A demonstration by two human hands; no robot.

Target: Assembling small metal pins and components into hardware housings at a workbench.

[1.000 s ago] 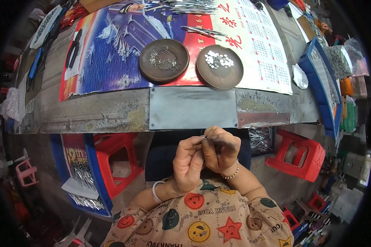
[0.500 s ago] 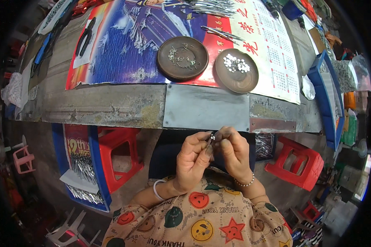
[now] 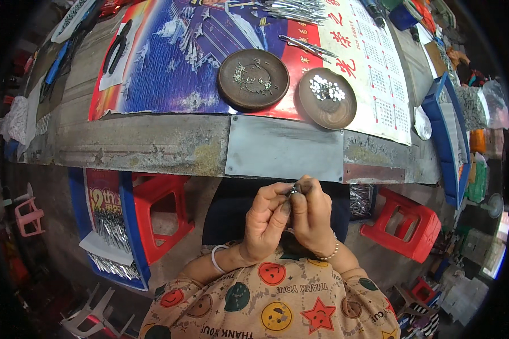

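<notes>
Just past the front edge of the bench, above my lap, both hands meet at chest height. My left hand (image 3: 264, 217) is closed, thumb and fingers pinching a small shiny metal piece (image 3: 293, 191) whose full shape the fingers hide. My right hand (image 3: 313, 214) is closed too, its thumb and bent index finger pressed on the same piece from the right. Beyond them, a grey metal plate (image 3: 283, 144) is fixed along the bench edge. Behind it stand two round brown dishes: the left dish (image 3: 228, 69) holds thin little metal bits, the right dish (image 3: 329, 116) small white and silvery pieces.
A printed poster (image 3: 152, 90) covers the bench. On it lie black-handled pliers (image 3: 116, 51) and bundles of slim metal tools (image 3: 297, 11). A blue tray (image 3: 453, 135) sits at the right. Below are red stools (image 3: 404, 226) and a blue bin (image 3: 137, 243) of metal parts.
My right hand has turned inward, its thumb and fingers closing further over the small piece, which now shows less. My left hand has shifted only slightly. The view has moved a little.
</notes>
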